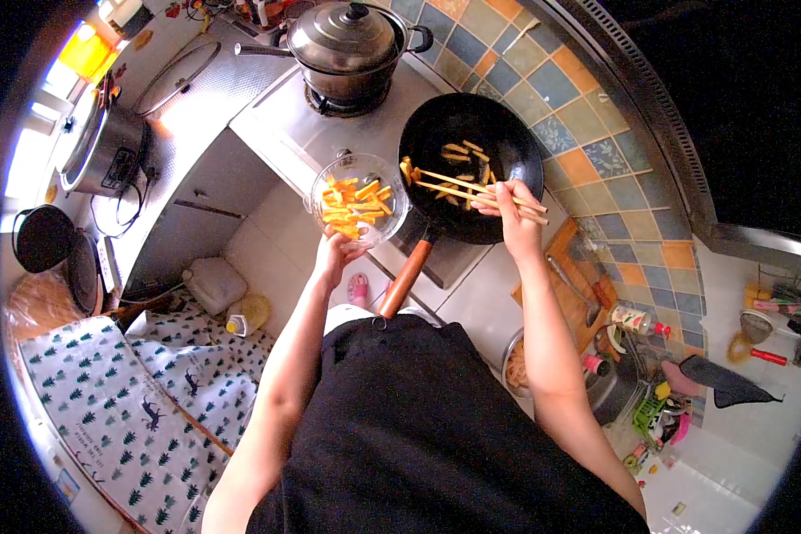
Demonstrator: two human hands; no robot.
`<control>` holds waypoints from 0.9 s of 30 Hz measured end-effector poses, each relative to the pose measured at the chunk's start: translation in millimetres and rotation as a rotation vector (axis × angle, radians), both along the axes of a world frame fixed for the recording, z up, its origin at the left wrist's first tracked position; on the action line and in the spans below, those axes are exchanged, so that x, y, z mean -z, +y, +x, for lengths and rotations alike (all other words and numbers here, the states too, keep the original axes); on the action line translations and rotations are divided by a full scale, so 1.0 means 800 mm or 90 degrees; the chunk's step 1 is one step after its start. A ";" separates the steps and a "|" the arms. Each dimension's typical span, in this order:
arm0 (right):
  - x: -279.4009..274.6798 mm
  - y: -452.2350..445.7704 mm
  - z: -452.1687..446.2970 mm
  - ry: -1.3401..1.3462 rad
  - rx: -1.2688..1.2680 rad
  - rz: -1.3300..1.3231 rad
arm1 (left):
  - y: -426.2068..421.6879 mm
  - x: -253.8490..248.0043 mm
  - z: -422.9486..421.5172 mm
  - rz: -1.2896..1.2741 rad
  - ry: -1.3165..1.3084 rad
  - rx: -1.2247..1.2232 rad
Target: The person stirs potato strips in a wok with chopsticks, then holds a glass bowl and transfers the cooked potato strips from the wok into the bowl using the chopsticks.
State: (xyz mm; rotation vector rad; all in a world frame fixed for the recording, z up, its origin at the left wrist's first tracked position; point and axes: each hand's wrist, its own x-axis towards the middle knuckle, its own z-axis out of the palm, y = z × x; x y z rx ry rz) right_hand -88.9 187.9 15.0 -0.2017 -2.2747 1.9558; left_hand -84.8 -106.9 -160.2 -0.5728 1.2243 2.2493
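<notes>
My left hand (336, 254) holds a clear glass bowl (392, 233) from below by its near edge, left of the wok. Yellow fries (354, 206) lie heaped in the bowl. In my right hand (513, 212) is a pair of wooden chopsticks (458, 185), fingers closed round their upper part. The chopsticks' tips grip a few browned fries (408, 171) at the wok's left rim, beside the bowl. The black wok (507, 133) sits on the stove, its wooden handle (406, 280) pointing toward my body. More fries (458, 153) are inside the wok.
A lidded steel pot (343, 53) stands on the back left burner. Right of the wok are a wooden board (556, 267) with a ladle and a bowl of food (514, 363). A slow cooker (107, 147) stands on the left counter. Tiled wall (587, 133) borders the stove.
</notes>
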 end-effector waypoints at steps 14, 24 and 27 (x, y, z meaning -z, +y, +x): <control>-0.071 -0.028 0.024 0.054 -0.095 0.049 | 0.002 0.001 -0.007 -0.024 -0.021 -0.012; -0.061 -0.041 0.022 0.028 -0.104 -0.046 | -0.002 -0.007 -0.002 -0.005 -0.010 -0.023; -0.056 -0.009 0.022 0.060 -0.034 -0.029 | -0.006 -0.005 0.000 -0.001 -0.001 -0.011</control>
